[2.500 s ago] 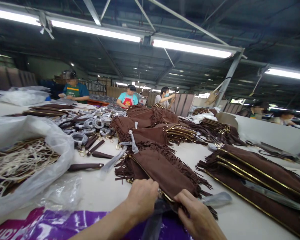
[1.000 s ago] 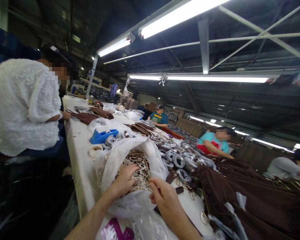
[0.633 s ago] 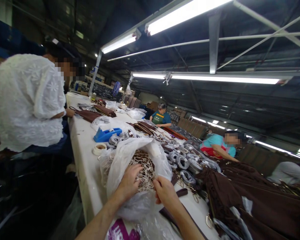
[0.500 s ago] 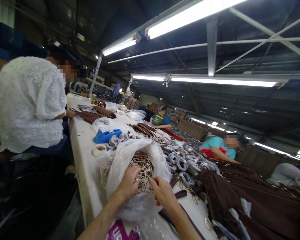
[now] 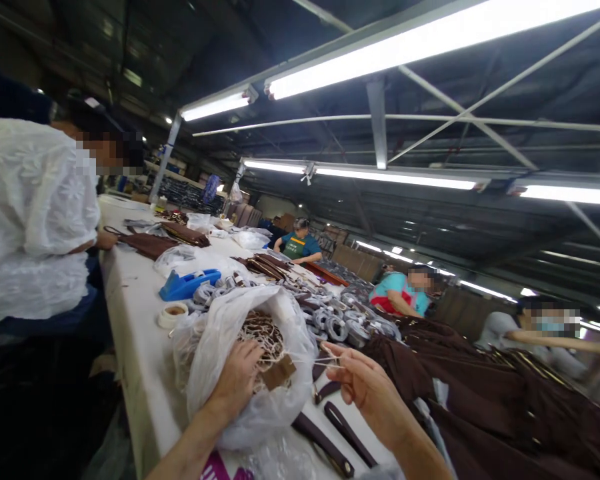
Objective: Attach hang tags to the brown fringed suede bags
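A white plastic bag stands open on the table, filled with a tangle of white strings and brown tags. My left hand reaches over the near left rim, its fingers lying on the tangle; their tips are partly hidden. To the right of the bag, my right hand pinches white string between thumb and fingers. The string is drawn taut from the bag's mouth. One brown card tag lies flat at the opening, near this string; whether they are joined I cannot tell.
A blue tape dispenser and a tape roll stand left of the bag. Coiled grey-wrapped straps lie behind it. Dark straps lie near my right hand, with brown bags heaped beyond. Several people work around the table.
My right hand has moved from the bag's mouth to the right, pulling white string out. A brown tag now shows at the opening. The whole view has shifted; my left hand stays at the bag.
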`<state>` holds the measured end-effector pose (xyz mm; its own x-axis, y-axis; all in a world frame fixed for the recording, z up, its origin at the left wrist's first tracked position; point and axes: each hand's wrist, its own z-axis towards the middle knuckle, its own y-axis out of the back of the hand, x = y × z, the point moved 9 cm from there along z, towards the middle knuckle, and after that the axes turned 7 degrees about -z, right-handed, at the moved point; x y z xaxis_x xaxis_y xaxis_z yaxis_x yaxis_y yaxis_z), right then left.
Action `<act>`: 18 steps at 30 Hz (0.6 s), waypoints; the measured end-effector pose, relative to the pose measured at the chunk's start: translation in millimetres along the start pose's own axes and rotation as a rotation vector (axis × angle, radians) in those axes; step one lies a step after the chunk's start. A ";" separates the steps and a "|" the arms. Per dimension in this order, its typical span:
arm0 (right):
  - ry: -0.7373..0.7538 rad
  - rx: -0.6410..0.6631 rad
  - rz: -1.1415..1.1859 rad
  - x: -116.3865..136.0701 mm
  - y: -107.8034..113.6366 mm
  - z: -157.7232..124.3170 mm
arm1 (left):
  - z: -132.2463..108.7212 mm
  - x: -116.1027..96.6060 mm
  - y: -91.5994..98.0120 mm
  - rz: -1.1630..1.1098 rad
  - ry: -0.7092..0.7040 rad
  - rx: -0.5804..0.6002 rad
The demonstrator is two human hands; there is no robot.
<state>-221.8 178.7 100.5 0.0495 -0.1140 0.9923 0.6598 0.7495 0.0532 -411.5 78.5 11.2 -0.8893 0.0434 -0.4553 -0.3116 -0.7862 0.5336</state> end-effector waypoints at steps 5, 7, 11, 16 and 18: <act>-0.074 -0.073 0.101 -20.0 7.6 -19.7 | 0.7 -9.3 -5.0 0.111 -0.107 0.045; -0.115 -0.110 -0.022 -35.9 8.4 -20.3 | 0.3 -13.6 -3.6 0.126 -0.129 0.053; -0.117 -0.096 -0.114 -51.4 0.1 -17.9 | -1.3 -27.0 8.0 0.177 -0.132 0.026; -0.074 -0.066 -0.043 -41.9 -2.4 -13.4 | -5.6 -57.0 19.8 0.189 -0.166 0.071; -0.070 -0.061 -0.017 -39.1 0.4 -10.3 | -8.2 -67.9 23.2 0.121 -0.144 0.120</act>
<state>-215.7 176.8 60.6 -0.0130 -0.0788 0.9968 0.7048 0.7064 0.0651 -355.6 52.2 48.6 -0.9587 0.0474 -0.2805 -0.2293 -0.7123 0.6633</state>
